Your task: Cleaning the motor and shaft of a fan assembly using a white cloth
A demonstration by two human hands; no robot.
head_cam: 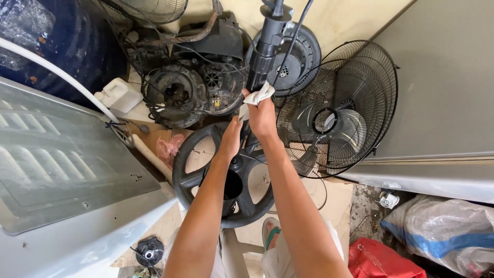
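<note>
A black fan stand pole rises from a round black spoked base on the floor. My right hand presses a white cloth around the pole. Just below it, my left hand grips the lower part of the pole. A black cable runs alongside the pole's upper part. My foot in a green sandal shows under my arms.
Wire fan guards lean against a grey metal panel at right. Dusty fan motor housings lie behind. A white jug, a white pipe, a grey appliance lid, a red bag and a plastic sack surround me.
</note>
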